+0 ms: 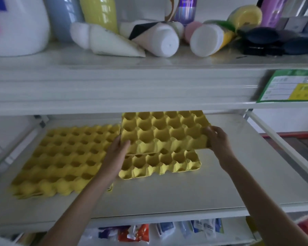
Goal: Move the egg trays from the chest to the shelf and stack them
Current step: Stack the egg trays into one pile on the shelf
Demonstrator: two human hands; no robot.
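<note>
Yellow egg tray (164,131) gripped at both side edges: left hand (118,150) clamped on its left edge, thumb on top; right hand (217,140) clamped on its right edge, fingers curled over the rim. Held raised and tilted, far edge tucked under the upper shelf board (114,89). Directly beneath it, on the white middle shelf (167,192), a second yellow tray (160,164) lying flat, only its near rows showing past the held one. Just left of that flat tray, a third yellow tray (64,158), also flat on the middle shelf; whether single or stacked cannot be told. Above the held tray, on the upper shelf: a white jug (16,27), standing bottles, tipped-over white tubes (155,39), all blurred. Right of the held tray, on the upper board's front, a green and yellow label (290,87). Below the middle shelf, coloured packets (133,232) on a lower level.
</note>
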